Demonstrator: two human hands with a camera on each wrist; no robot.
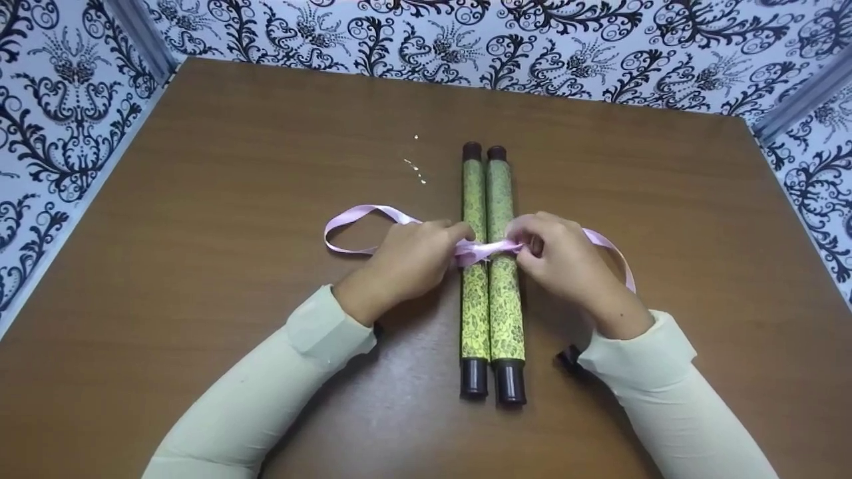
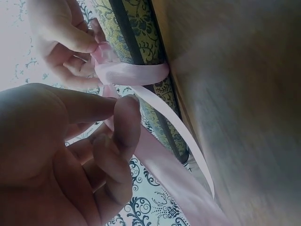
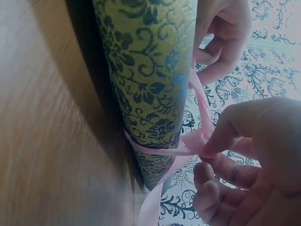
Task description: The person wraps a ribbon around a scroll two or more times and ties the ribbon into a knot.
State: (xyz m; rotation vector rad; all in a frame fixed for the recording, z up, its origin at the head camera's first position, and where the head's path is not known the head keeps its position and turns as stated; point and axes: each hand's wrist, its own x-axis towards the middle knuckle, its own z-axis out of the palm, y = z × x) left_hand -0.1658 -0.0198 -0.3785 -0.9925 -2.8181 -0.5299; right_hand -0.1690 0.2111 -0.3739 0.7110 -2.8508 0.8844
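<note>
Pink, satin-like ribbon (image 1: 488, 251) crossed the middle of two patterned rolls (image 1: 474, 313) lying side by side on the desk (image 1: 266, 153); the wrist views showed it passing around their outer sides. The left hand (image 1: 414, 259) pinched ribbon between thumb and fingers beside the left roll; the right hand (image 1: 562, 256) did likewise over the right one. Judged progress: wrapping done, tying under way, no finished bow seen; tightening and finishing probably remained. A loop lay out to the left, a loose length to the right.

Unclear: the crossing itself, partly covered by the fingers; the ribbon's underside run; the right-hand length, passing out of sight behind the wrist; pale flecks (image 1: 423, 181), unidentifiable.
</note>
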